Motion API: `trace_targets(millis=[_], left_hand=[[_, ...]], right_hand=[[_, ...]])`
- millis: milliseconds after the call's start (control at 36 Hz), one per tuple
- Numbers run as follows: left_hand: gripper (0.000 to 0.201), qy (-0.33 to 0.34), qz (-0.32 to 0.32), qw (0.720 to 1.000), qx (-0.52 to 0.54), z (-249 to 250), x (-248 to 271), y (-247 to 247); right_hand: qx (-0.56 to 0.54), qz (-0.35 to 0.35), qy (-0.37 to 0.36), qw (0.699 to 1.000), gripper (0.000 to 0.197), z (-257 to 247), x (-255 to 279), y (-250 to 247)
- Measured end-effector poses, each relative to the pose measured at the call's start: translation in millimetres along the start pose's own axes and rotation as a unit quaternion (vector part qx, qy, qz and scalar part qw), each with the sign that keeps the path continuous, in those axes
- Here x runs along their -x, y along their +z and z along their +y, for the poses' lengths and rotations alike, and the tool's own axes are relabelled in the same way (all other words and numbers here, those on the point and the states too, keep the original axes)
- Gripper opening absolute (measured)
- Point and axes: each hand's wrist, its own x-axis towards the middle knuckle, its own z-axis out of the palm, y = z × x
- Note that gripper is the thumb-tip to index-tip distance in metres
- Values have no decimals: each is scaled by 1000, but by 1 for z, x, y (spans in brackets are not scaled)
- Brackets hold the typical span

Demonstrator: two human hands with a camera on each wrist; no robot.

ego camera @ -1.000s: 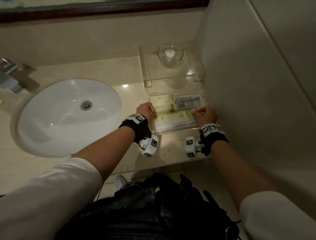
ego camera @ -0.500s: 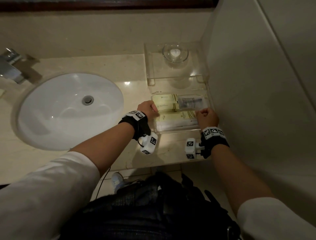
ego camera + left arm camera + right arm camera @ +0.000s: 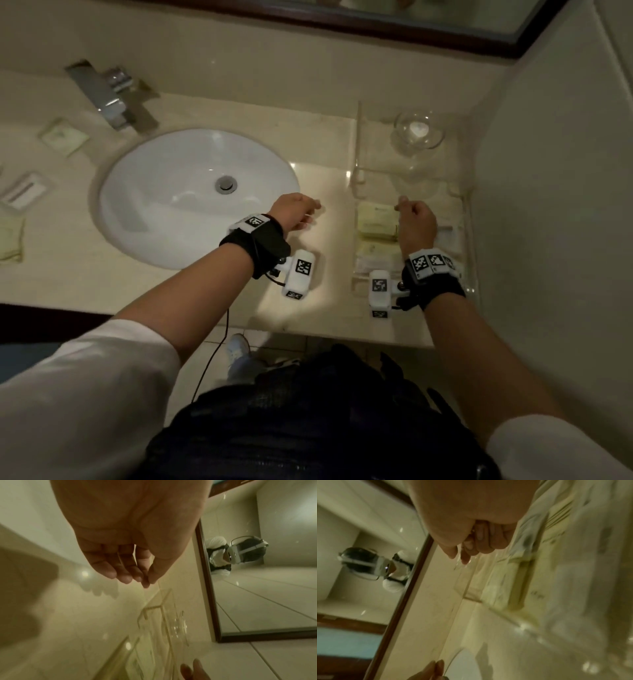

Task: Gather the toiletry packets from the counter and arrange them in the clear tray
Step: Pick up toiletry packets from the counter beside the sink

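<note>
The clear tray (image 3: 468,240) stands at the counter's right end against the wall. Yellow-green packets (image 3: 375,219) and pale packets (image 3: 371,262) lie flat in it. My right hand (image 3: 407,212) hovers over the tray's middle with its fingers (image 3: 481,543) curled into the palm, holding nothing. My left hand (image 3: 306,214) hangs over bare counter between the sink and the tray; its fingers (image 3: 120,573) are relaxed and empty. More packets lie left of the sink: a square one (image 3: 63,137), a white one (image 3: 24,190) and a green one (image 3: 10,236).
A white oval sink (image 3: 191,195) with a chrome faucet (image 3: 106,92) fills the counter's middle. A glass dish (image 3: 418,130) sits on the raised clear shelf behind the tray. A wall bounds the right side, and a framed mirror (image 3: 411,20) runs along the back.
Both hands have lifted off the packets in the tray. My left hand has drawn away to the left, out of the tray; my right hand has moved further back over it. My head turned left.
</note>
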Motion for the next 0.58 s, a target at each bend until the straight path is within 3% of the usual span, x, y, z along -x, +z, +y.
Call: trace_targets(millis=[139, 250, 361, 583], left_hand=[[15, -10, 59, 998, 35, -11, 11, -64], [15, -22, 118, 991, 66, -21, 24, -122], [6, -26, 180, 980, 87, -35, 41, -187], [6, -31, 290, 948, 127, -65, 67, -298]], right_hand=[[10, -86, -44, 995, 25, -39, 20, 62], [31, -170, -84, 981, 31, -67, 44, 116], [73, -254, -120, 957, 28, -97, 76, 173], [148, -374, -187, 896, 20, -145, 141, 272]])
